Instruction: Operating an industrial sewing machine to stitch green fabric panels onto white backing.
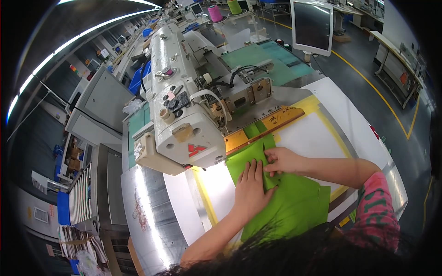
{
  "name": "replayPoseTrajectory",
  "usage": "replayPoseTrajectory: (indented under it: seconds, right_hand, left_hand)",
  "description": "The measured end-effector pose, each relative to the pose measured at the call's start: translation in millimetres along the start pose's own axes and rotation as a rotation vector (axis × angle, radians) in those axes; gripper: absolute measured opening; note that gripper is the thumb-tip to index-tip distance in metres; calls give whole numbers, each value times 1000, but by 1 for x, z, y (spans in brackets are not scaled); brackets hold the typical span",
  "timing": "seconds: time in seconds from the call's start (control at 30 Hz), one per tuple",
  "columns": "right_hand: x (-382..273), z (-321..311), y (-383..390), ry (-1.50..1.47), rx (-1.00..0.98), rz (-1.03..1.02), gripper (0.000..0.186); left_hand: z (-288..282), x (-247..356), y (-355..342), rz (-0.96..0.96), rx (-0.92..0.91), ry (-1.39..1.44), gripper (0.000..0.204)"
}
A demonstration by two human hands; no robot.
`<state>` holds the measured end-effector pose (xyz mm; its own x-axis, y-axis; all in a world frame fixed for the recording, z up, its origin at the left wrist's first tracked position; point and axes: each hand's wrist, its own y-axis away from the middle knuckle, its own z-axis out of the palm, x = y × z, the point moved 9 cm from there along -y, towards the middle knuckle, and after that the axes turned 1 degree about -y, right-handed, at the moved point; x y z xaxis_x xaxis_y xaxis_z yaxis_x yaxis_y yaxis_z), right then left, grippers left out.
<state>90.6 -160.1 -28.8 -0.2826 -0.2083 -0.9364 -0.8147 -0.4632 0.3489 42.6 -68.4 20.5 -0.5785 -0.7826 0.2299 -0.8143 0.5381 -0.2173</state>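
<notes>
A bright green fabric piece lies over the white work surface, with its far end beneath the clamp bar of a large sewing machine. My left hand rests flat on the fabric, fingers stretched out toward the machine. Just to its right, my right hand has its fingers curled in a pinch at the cloth. A small dark pointed shape shows by its fingertips; whether it is a tool or a fold I cannot tell. What sits inside the pinch is hidden.
Yellow tape borders the white sheet. Loose reddish threads lie on the metal table at left. A monitor stands at the back right, and pink and green thread cones stand behind the machine.
</notes>
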Motion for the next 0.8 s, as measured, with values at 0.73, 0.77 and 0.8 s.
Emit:
replayPoseTrajectory:
  seconds: [0.73,0.77,0.8]
  right_hand:
    - [-44,-10,87,145,72,-170,23]
    - [-41,-9,86,162,98,-142,23]
    - [-38,-6,79,170,72,-149,23]
  left_hand:
    - [-250,-213,482,-1290,1358,536,38]
    - [-239,-221,525,-1313,1378,513,38]
    - [-212,-226,580,-1350,1576,508,37]
